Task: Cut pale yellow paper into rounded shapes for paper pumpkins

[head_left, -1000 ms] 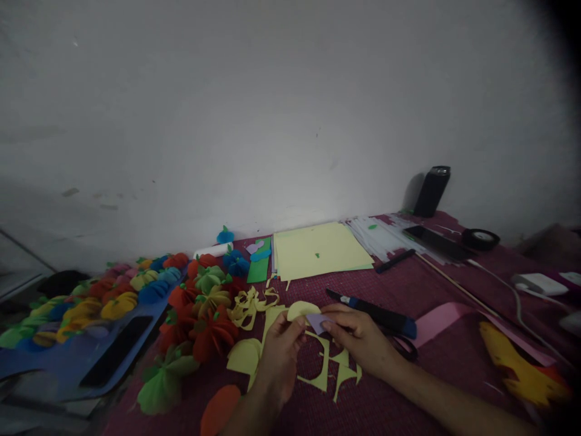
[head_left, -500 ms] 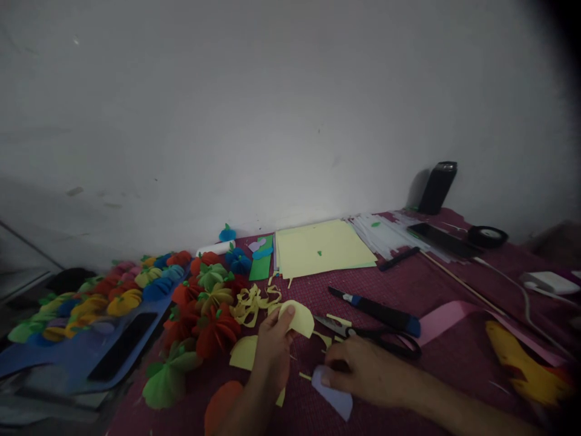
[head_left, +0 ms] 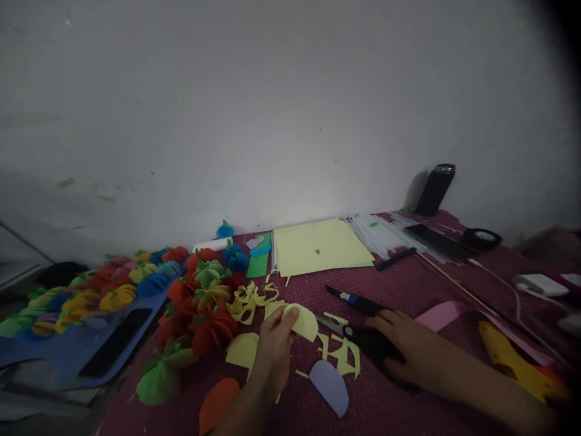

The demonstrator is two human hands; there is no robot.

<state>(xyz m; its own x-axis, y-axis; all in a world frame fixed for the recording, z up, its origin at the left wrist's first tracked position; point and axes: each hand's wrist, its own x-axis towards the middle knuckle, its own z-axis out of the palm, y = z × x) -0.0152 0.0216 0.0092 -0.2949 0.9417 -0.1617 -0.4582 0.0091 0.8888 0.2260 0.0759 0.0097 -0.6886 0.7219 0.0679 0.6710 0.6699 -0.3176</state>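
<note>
My left hand (head_left: 275, 348) pinches a pale yellow paper half-disc (head_left: 305, 323) between thumb and fingers. Over the black handles of the scissors (head_left: 363, 338) my right hand (head_left: 415, 348) is closed, and the blades point left toward that half-disc. A lilac paper half-disc (head_left: 330, 387) lies flat between my hands, nearer the front. Cut yellow scraps (head_left: 347, 357) are spread beside the scissors. Left of my left wrist are another yellow paper piece (head_left: 240, 349) and an orange paper piece (head_left: 219, 401), partly covered by my forearm.
Folded paper pumpkins (head_left: 213, 327) crowd the left side. Yellow sheets (head_left: 322, 245) are stacked by the wall. A utility knife (head_left: 351, 298) lies just behind the scissors. Rightward are a pink strip (head_left: 442, 315), a phone (head_left: 438, 241), black tape (head_left: 482, 238) and a yellow tool (head_left: 517, 360).
My right hand has left the lilac half-disc and moved right onto the scissors' handles. More yellow scraps and the whole lilac piece now show. My left hand keeps its yellow half-disc.
</note>
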